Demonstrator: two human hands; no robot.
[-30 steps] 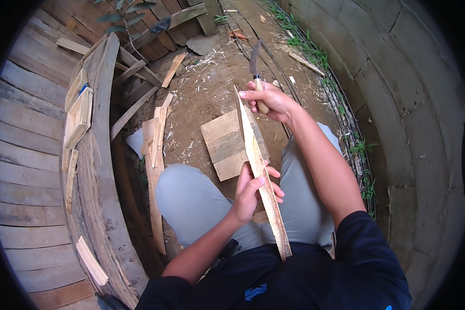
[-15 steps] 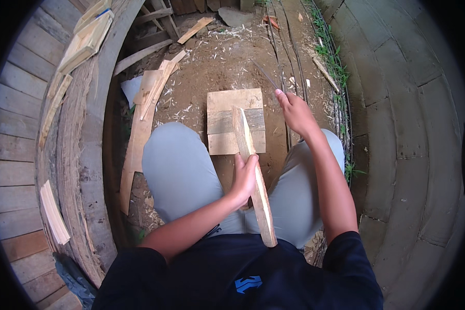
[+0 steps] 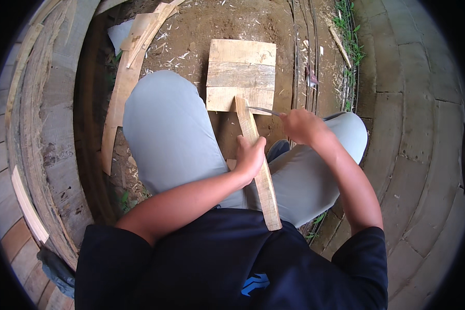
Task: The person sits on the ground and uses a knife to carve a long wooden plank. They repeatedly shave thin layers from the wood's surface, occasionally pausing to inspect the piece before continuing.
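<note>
Left hand [image 3: 249, 157] clasps the wooden strip [image 3: 265, 191] midway, right hand [image 3: 302, 126] beside it.

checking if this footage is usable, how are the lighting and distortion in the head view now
Head view: soft light on the long pale wooden strip, without strong glare; head view: deep shadow right of the grey-brown timber beam; head view: grey block wall curves with fisheye distortion.

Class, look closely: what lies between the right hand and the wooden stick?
In the head view, a thin metal blade lies there, pointing from the right hand toward the wooden stick's far end.
</note>
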